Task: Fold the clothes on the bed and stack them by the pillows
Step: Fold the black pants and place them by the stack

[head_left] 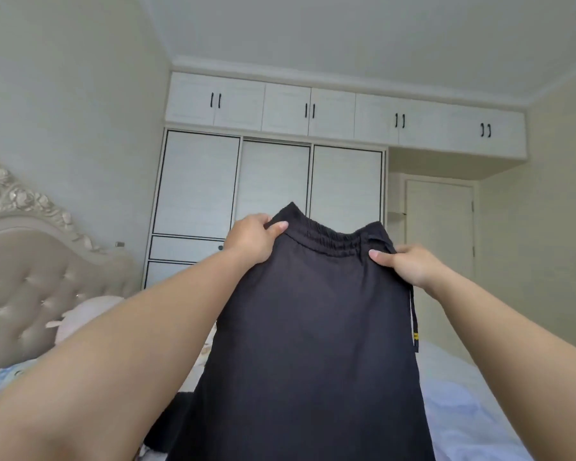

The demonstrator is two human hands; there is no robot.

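A pair of dark trousers (310,334) with an elastic waistband hangs in the air in front of me, its legs dropping out of view at the bottom. My left hand (251,241) pinches the left end of the waistband. My right hand (409,266) pinches the right end, where a drawstring with a yellow tip dangles. Under the trousers lies the bed (473,407) with a pale blue sheet. A pale pink pillow (80,317) rests at the left by the headboard.
A tufted cream headboard (30,277) with ornate carving rises at the left. A white wardrobe (273,181) with sliding doors and upper cabinets fills the far wall. A closed door (439,227) stands at the right. More dark cloth (167,427) lies on the bed at the lower left.
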